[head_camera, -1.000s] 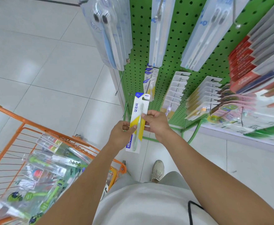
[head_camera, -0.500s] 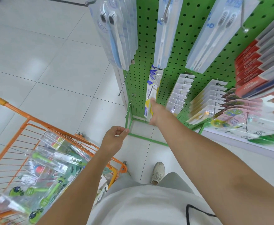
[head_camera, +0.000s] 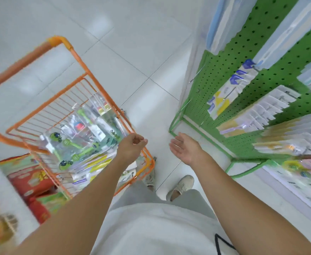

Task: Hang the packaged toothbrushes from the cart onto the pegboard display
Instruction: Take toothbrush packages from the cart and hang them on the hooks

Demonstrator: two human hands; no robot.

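Cart (head_camera: 73, 56): we note an orange wire cart; we take it as our landmark.
Toothbrushes (head_camera: 81, 138): we see a heap of clear packets lying inside the cart, several with green handles.
Left hand (head_camera: 132, 148): we see it over the cart's near right corner, fingers loosely curled, holding nothing.
Right hand (head_camera: 185, 149): just right of the cart over white floor tiles, palm up, fingers spread, holding nothing.
Pegboard (head_camera: 272, 39): green, well right of the cart; blurred packets hang there in rows.
Shoes (head_camera: 180, 184): below the cart's near right corner.
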